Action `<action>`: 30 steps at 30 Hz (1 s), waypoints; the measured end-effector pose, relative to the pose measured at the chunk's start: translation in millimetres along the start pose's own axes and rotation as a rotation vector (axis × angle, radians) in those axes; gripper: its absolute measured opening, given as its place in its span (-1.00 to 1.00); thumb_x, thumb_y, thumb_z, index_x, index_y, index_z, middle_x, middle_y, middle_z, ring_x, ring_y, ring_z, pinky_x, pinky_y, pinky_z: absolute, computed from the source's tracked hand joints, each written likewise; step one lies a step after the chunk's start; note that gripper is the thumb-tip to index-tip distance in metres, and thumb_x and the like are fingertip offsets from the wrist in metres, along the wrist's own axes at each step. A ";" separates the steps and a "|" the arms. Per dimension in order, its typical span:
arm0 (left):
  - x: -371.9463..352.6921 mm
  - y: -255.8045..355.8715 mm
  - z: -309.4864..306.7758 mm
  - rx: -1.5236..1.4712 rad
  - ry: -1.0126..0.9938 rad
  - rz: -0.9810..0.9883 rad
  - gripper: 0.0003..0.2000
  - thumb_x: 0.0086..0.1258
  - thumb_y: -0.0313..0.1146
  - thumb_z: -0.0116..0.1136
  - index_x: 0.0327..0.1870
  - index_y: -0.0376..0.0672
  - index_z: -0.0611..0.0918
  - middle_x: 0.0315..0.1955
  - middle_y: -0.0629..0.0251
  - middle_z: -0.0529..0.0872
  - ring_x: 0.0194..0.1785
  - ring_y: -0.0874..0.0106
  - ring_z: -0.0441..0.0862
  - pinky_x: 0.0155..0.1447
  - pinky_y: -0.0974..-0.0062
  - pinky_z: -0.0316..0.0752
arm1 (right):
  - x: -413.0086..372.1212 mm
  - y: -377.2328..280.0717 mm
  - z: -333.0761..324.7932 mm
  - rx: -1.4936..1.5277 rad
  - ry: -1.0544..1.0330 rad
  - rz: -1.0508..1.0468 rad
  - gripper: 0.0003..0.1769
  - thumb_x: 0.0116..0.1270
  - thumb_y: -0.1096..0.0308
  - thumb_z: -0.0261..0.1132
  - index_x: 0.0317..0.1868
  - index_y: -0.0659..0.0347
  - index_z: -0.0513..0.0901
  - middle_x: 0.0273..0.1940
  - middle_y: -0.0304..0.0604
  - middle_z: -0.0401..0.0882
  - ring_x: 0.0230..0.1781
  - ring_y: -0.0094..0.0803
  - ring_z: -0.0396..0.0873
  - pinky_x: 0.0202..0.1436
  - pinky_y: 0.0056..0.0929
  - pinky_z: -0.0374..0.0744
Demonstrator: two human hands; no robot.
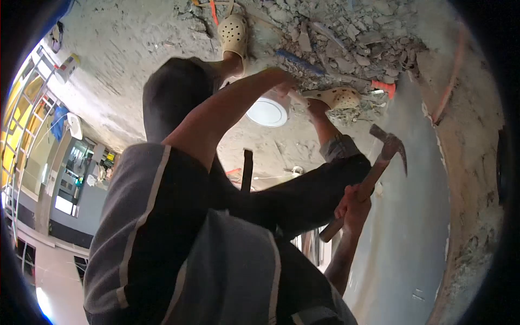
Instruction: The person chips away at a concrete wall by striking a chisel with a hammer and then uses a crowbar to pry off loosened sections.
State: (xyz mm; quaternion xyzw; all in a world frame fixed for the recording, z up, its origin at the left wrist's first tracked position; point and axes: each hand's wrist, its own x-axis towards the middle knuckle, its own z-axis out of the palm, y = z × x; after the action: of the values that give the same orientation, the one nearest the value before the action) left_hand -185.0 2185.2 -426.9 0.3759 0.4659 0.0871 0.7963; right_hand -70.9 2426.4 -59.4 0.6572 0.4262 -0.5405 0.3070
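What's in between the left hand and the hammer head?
In the head view, the right shoe and ankle show between the left hand and the hammer head.

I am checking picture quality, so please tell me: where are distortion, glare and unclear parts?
Head view: black rounded corners, strong bending of the ladder-like frame at left; head view: white glare at lower left; head view: dark trousers lose detail, left hand looks soft, hammer clearer.
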 end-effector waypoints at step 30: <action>-289.6 290.1 -63.3 0.432 1.490 0.219 -0.48 0.42 0.13 0.02 -0.04 -0.24 0.64 -0.47 0.14 0.62 -0.38 0.30 0.60 -0.23 0.30 0.47 | 75.1 91.8 1.4 0.456 0.228 -1.317 -0.58 0.35 0.04 0.31 -0.33 0.26 0.43 -0.68 -0.27 0.41 -0.80 -0.52 0.42 -0.74 -0.47 0.40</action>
State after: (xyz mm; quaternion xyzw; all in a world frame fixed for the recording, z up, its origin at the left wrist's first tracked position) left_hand -334.2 2280.1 -51.7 0.4089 0.8443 0.3018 0.1700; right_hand 14.3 2401.2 -138.0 0.3631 0.6410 -0.6174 -0.2759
